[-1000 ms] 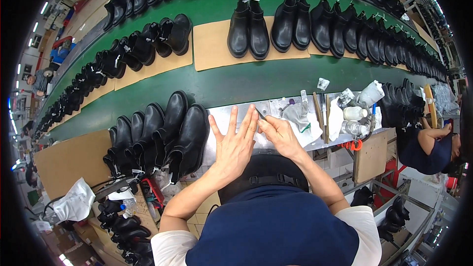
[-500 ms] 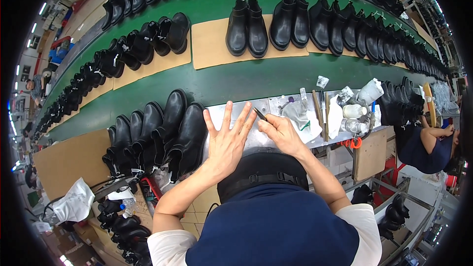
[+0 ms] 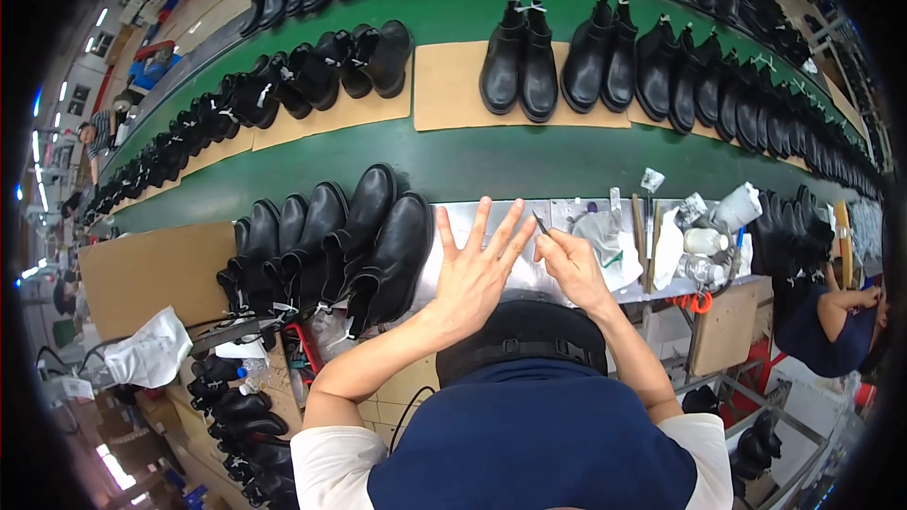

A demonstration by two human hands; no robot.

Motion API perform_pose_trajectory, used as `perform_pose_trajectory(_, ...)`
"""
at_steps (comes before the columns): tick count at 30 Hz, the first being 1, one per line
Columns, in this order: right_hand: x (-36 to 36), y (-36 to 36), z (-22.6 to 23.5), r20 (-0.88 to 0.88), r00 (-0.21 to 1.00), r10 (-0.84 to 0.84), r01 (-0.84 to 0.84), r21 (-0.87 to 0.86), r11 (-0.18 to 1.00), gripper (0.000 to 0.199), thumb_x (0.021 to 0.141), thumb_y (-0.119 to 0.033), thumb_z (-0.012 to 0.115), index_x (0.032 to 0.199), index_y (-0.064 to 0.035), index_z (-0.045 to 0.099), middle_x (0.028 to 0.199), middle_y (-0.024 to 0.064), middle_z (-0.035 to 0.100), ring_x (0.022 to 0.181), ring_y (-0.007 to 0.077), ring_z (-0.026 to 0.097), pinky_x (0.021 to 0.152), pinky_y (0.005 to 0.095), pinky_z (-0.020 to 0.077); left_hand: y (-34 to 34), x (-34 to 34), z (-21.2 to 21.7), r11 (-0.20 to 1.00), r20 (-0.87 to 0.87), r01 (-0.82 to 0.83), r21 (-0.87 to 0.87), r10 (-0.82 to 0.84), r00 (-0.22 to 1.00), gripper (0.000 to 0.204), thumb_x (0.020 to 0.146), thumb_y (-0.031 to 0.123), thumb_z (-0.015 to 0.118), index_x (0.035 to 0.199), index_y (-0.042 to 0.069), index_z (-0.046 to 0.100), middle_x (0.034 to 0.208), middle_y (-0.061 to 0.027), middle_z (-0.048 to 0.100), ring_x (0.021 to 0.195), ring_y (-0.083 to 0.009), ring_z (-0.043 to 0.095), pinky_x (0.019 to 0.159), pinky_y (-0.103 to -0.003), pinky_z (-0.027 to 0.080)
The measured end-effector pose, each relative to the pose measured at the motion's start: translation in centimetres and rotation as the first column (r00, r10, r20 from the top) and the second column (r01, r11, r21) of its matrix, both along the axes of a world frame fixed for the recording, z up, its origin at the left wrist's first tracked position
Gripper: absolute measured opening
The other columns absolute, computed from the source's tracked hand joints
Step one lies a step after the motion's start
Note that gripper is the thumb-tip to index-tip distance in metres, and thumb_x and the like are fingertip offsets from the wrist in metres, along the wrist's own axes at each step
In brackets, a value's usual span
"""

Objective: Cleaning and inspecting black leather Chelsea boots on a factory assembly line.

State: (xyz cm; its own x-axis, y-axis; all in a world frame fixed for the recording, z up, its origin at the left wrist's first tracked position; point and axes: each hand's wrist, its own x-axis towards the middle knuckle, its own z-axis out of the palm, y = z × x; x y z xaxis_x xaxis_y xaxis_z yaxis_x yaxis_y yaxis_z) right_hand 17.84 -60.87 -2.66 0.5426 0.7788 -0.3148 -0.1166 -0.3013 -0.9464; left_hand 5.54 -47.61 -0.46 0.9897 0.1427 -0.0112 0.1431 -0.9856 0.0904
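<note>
My left hand (image 3: pixel 474 269) is held over the metal worktop (image 3: pixel 453 224) with its fingers spread wide and nothing in them. Just right of its fingertips, my right hand (image 3: pixel 572 269) is closed around a small dark pointed tool (image 3: pixel 539 222). The tool's tip points up and left, close to the left index finger; its exact kind is too small to make out. Nearest the left hand, a black ankle boot (image 3: pixel 397 247) leans among several others on the left of the worktop.
Beyond runs a green conveyor belt (image 3: pixel 453 161) with rows of black boots on cardboard sheets (image 3: pixel 449 85). To the right lie sticks (image 3: pixel 639 231), a crumpled white cloth (image 3: pixel 667 250) and plastic bottles (image 3: pixel 706 242). A co-worker (image 3: pixel 831 326) sits at the far right.
The whole view has shifted, so the boots and belt stand further right. My left hand stays spread, and the tool in my right hand has drawn slightly away from its fingers.
</note>
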Motion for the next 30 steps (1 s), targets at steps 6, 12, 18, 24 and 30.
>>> perform_pose_trajectory(6, 0.8, 0.2, 0.9, 0.235, 0.963, 0.132, -0.125, -0.042, 0.991, 0.043, 0.089, -0.036, 0.057, 0.070, 0.0020, 0.050, 0.051, 0.0092, 0.037, 0.049, 0.0145, 0.037, 0.046, 0.0338, 0.0307, 1.1, -0.4, 0.6, 0.991, -0.039, -0.023, 0.133, 0.028, 0.999, 0.072, 0.075, 0.022, 0.069, 0.140, 0.029, 0.038, 0.151, -0.0038, 0.022, 0.137, -0.0325, 0.022, 0.099, -0.073, 0.003)
perform_pose_trajectory(12, 1.2, 0.1, 1.0, 0.256, 0.957, 0.135, -0.121, -0.068, 0.990, 0.043, 0.089, -0.035, 0.057, 0.070, 0.0026, 0.050, 0.050, 0.0102, 0.040, 0.048, 0.0166, 0.036, 0.046, 0.0346, 0.0314, 2.1, -0.2, 0.6, 0.977, -0.024, 0.031, 0.210, -0.026, 0.999, 0.071, 0.075, 0.021, 0.068, 0.139, 0.032, 0.039, 0.152, -0.0041, 0.021, 0.138, -0.0338, 0.019, 0.099, -0.073, 0.003)
perform_pose_trajectory(18, 1.0, 0.0, 0.0, 0.236, 0.966, 0.106, -0.100, -0.038, 0.994, 0.043, 0.090, -0.035, 0.055, 0.071, 0.0030, 0.052, 0.051, 0.0098, 0.040, 0.050, 0.0143, 0.037, 0.047, 0.0334, 0.0323, 1.9, -0.2, 0.7, 0.981, -0.030, 0.040, 0.191, -0.035, 0.999, 0.069, 0.075, 0.020, 0.067, 0.138, 0.032, 0.040, 0.152, -0.0047, 0.020, 0.139, -0.0340, 0.017, 0.099, -0.073, 0.002)
perform_pose_trajectory(24, 0.8, 0.1, 1.0, 0.165, 0.981, 0.105, -0.100, -0.040, 0.994, 0.044, 0.091, -0.037, 0.054, 0.074, 0.0031, 0.055, 0.053, 0.0079, 0.043, 0.053, 0.0114, 0.039, 0.048, 0.0318, 0.0338, 1.7, -0.4, 0.5, 0.984, -0.022, 0.033, 0.175, -0.030, 0.999, 0.070, 0.075, 0.020, 0.067, 0.139, 0.031, 0.040, 0.152, -0.0051, 0.021, 0.138, -0.0341, 0.019, 0.099, -0.073, 0.002)
perform_pose_trajectory(30, 0.6, 0.1, 0.4, 0.090, 0.991, 0.099, -0.096, -0.037, 0.995, 0.047, 0.092, -0.040, 0.051, 0.073, 0.0018, 0.057, 0.052, 0.0024, 0.040, 0.053, 0.0091, 0.039, 0.048, 0.0298, 0.0329, 1.4, -0.4, 0.4, 0.984, -0.026, 0.027, 0.179, -0.023, 0.999, 0.072, 0.075, 0.020, 0.067, 0.139, 0.031, 0.038, 0.152, -0.0056, 0.021, 0.137, -0.0340, 0.021, 0.099, -0.073, 0.001)
